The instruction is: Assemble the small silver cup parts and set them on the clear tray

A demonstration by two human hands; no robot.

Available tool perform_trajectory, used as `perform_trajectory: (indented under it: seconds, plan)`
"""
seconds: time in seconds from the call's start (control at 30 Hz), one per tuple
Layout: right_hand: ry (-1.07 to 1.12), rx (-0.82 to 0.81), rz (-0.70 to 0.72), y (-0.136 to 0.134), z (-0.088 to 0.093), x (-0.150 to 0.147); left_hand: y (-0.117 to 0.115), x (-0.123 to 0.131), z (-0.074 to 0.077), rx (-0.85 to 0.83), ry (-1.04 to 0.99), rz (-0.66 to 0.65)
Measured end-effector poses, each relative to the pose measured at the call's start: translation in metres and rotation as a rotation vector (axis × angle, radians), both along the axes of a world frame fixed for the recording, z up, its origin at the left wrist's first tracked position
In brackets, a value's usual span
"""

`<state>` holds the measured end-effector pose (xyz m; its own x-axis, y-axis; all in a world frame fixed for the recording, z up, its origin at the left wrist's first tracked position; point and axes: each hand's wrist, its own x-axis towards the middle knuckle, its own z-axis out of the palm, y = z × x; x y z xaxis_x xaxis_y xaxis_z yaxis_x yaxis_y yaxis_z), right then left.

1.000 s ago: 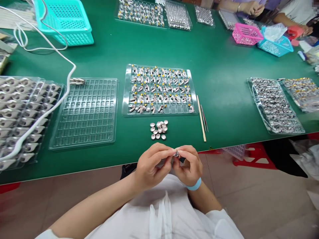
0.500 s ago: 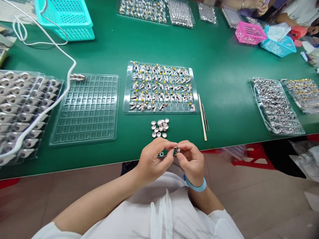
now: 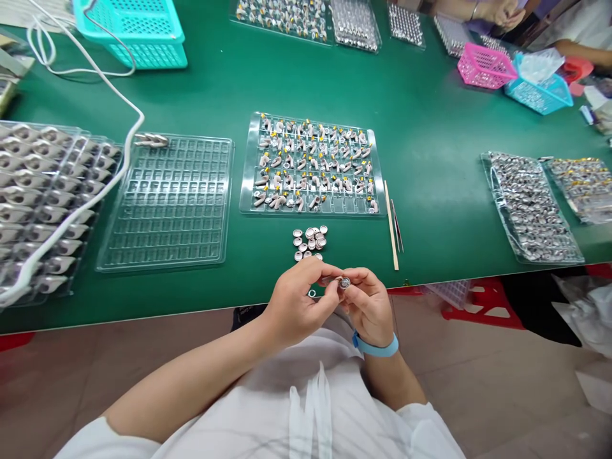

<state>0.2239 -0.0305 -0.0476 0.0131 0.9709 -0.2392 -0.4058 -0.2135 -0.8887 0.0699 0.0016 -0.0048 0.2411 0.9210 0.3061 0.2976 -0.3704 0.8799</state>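
Note:
At the table's front edge my left hand (image 3: pixel 302 299) and my right hand (image 3: pixel 370 306) meet, fingertips pinched together. Between them is a small round metal part (image 3: pixel 345 283), its ringed face turned up toward me. Both hands touch it; the fingers of my left hand cover one side, so its full shape is hidden. A thin white ring (image 3: pixel 312 293) lies on the table beside my left hand. Just beyond the hands is a loose pile of small round metal caps (image 3: pixel 312 243). Behind it a clear tray (image 3: pixel 247 191) holds rows of small curved parts with yellow bits.
Right of the tray lie a wooden stick (image 3: pixel 391 226) and tweezers (image 3: pixel 397 226). On the left are a clear compartment tray (image 3: pixel 165 258), stacked trays of metal parts (image 3: pixel 29 204) and a white cable (image 3: pixel 102 197). Baskets (image 3: pixel 131 41) and a co-worker's hands (image 3: pixel 507 13) are farther back.
The round metal part has turned so its face shows more fully between my fingers. The view has shifted slightly. Both hands stay together at the table edge.

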Motion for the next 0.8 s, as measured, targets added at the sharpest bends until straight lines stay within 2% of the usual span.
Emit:
perform_trajectory:
  seconds: [0.4, 0.8]
  plan:
    - [-0.062, 0.086, -0.016, 0.0009, -0.0021, -0.0041, -0.0017, -0.0023, -0.0032, -0.018, -0.041, 0.028]
    - [-0.002, 0.048, 0.008, 0.002, 0.0006, -0.0034, -0.0019, 0.0005, -0.0024, -0.008, -0.02, 0.021]
